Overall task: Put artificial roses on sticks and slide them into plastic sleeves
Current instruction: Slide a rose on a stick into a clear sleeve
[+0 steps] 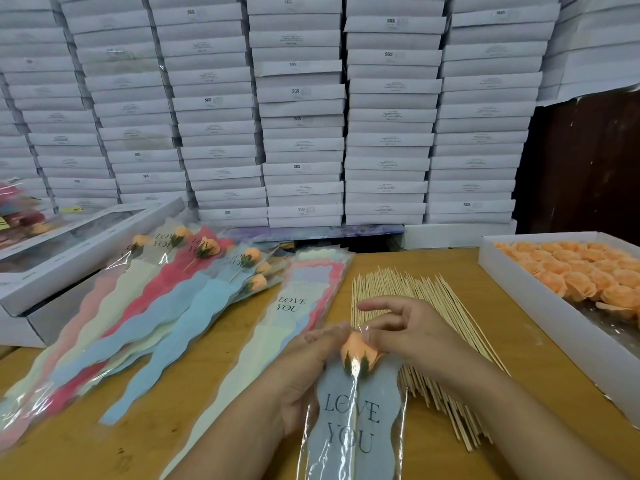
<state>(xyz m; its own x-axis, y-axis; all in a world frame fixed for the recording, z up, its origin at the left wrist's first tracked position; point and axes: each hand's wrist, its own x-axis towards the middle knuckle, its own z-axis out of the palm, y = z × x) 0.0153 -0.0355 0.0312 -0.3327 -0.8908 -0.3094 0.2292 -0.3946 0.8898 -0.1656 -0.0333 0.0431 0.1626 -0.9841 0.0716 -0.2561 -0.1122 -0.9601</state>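
An orange artificial rose (356,351) on a thin stick sits inside a grey-blue plastic sleeve (356,424) printed "LOVE YOU", low in the middle of the view. My left hand (304,375) holds the sleeve's left edge beside the rose. My right hand (408,327) pinches the sleeve's clear top edge just above the rose. A pile of bamboo sticks (408,289) lies under and behind my right hand. A stack of empty sleeves (294,306) lies to the left.
Finished sleeved roses (194,282) fan out on the wooden table at the left. A white box of loose orange roses (588,275) stands at the right. White windowed boxes (69,244) sit far left. A wall of stacked white cartons (301,109) fills the back.
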